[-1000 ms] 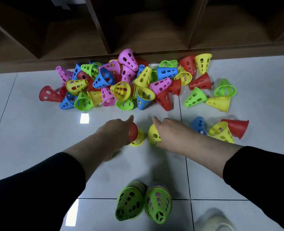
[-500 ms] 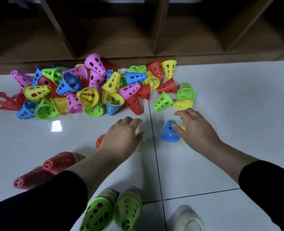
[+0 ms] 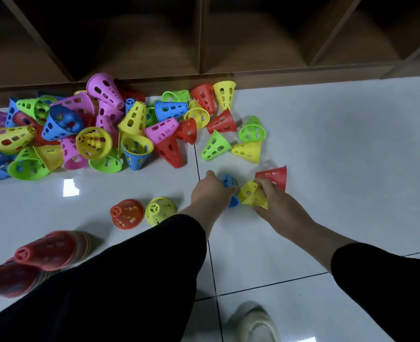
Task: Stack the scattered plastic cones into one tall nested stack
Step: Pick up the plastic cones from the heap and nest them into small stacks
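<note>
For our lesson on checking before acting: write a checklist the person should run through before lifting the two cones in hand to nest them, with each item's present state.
1. Left hand grips the blue cone: ok, fingers curl round it.
2. Right hand holds the yellow cone: ok, pinched at its rim.
3. Red cone clear of the right hand: cannot tell, it lies right behind the fingers.
4. Blue cone's opening free to nest: cannot tell, the hand hides it.
5. Upright red-orange cone and yellow cone beside it ready to receive: ok, both stand on their wide ends.
6. Nested stacks within reach: ok, lying at lower left.
</note>
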